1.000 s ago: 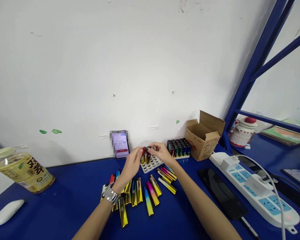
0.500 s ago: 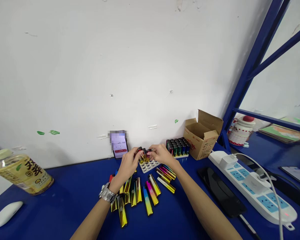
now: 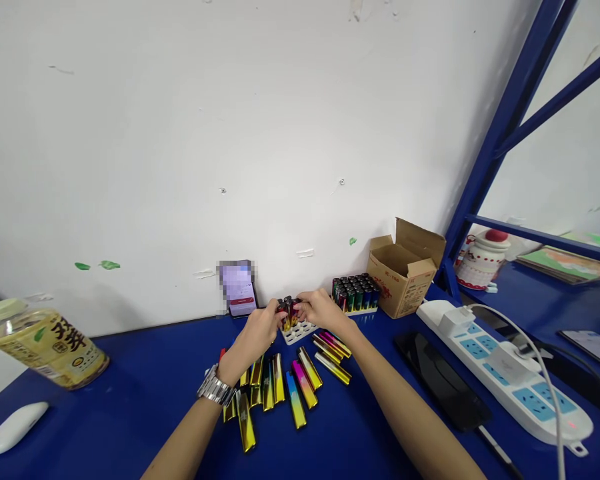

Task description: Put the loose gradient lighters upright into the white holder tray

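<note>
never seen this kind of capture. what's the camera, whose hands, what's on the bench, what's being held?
There is one view, from a camera worn on a person's head, looking forward and down. No machine: two bare hands. The left hand and right hand meet over a white tray, pinching a few lighters that stand in it. Loose shiny lighters lie on the blue bench. A second tray of dark lighters sits beside an open cardboard box. A power strip lies on the right, a bottle on the left.
</note>
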Demonstrator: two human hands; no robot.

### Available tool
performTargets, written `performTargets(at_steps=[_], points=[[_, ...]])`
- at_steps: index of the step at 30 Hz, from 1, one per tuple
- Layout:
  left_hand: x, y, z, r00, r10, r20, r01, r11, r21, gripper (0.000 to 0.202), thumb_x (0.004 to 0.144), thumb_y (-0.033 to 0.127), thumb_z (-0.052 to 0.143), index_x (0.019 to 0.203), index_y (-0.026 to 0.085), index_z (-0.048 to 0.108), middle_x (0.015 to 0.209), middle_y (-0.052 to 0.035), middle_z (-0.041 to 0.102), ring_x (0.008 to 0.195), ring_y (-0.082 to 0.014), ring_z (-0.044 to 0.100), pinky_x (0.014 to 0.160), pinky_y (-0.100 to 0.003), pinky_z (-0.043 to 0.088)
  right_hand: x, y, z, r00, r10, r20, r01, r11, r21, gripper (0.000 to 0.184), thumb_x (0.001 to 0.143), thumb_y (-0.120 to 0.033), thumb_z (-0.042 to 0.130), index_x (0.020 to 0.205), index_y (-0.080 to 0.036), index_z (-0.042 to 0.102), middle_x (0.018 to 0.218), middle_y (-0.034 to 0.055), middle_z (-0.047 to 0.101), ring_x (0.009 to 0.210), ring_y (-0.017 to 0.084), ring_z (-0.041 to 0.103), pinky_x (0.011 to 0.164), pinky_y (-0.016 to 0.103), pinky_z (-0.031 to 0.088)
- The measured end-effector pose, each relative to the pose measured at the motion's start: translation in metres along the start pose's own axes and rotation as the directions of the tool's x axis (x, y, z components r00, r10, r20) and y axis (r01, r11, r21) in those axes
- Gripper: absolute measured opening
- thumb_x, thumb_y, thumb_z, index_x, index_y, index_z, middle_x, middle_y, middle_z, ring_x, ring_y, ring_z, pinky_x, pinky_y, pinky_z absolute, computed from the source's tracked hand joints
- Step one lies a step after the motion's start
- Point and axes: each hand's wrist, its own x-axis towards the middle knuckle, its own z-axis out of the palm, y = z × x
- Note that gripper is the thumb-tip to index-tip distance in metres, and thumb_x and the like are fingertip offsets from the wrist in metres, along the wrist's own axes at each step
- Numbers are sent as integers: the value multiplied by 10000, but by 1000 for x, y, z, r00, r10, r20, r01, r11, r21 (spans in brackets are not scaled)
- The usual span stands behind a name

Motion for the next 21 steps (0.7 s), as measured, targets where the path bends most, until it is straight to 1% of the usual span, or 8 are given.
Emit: performTargets(at_steps=[4, 8, 10, 13, 15, 17, 19, 21], points=[[0, -6, 2, 999, 44, 6, -44, 982, 182, 113, 876, 278, 465, 783, 217, 447, 523, -6, 533, 527, -208, 591, 503, -241, 335, 0, -4, -1, 1000, 13, 11, -11, 989, -151, 245, 829, -93, 474, 605, -187, 510, 513, 31, 564, 628, 193, 600, 546, 233, 383], [-1, -2, 2, 997, 15, 75, -47, 892, 450, 72, 884, 188, 424, 859, 187, 492, 545, -20, 509, 585, -230, 604, 518, -251, 325, 0, -9, -2, 997, 31, 72, -12, 969, -248, 205, 855, -151, 488, 664, -180, 557, 574, 23, 558, 653, 175, 553, 598, 241, 365], [-3, 3, 2, 996, 1, 88, -45, 862, 505, 89, 892, 207, 426, 894, 177, 510, 592, -40, 536, 620, -238, 616, 539, -260, 343, -1, -13, -5, 995, 73, 66, -46, 940, -337, 214, 862, -225, 517, 659, -180, 564, 576, 26, 535, 657, 181, 544, 589, 250, 353], [-4, 11, -1, 992, -44, 118, -31, 821, 570, 195, 916, 319, 413, 864, 176, 535, 640, -72, 573, 651, -257, 627, 560, -278, 372, -3, -23, -13, 981, 174, 81, -123, 893, -432, 302, 793, -309, 621, 534, -194, 519, 516, 32, 498, 589, 194, 536, 530, 265, 336], [-4, 13, -5, 984, -103, 146, -7, 794, 608, 266, 900, 385, 437, 771, 181, 550, 684, -102, 599, 695, -282, 636, 579, -298, 391, -5, -31, -18, 959, 231, 165, -142, 893, -427, 371, 707, -287, 691, 428, -206, 460, 439, 19, 468, 495, 179, 516, 478, 264, 329], [-6, 14, -11, 965, -201, 167, 54, 777, 627, 267, 859, 386, 493, 703, 181, 562, 756, -133, 629, 752, -306, 644, 604, -322, 410, -6, -39, -18, 894, 293, 339, -154, 912, -381, 411, 659, -260, 706, 356, -207, 434, 372, 5, 460, 395, 155, 489, 426, 258, 333], [-9, 14, -15, 932, -311, 186, 125, 759, 639, 213, 817, 348, 536, 701, 178, 589, 820, -154, 653, 795, -323, 649, 632, -352, 430, -6, -43, -14, 776, 365, 514, -196, 915, -353, 412, 639, -257, 701, 321, -203, 443, 345, 4, 487, 325, 139, 472, 386, 254, 352], [-13, 13, -18, 902, -385, 194, 175, 737, 652, 167, 768, 328, 577, 714, 175, 616, 834, -163, 669, 807, -329, 654, 656, -379, 447, -6, -43, -5, 666, 436, 606, -245, 894, -375, 401, 613, -285, 708, 315, -200, 454, 348, 14, 520, 302, 139, 480, 363, 255, 377]])
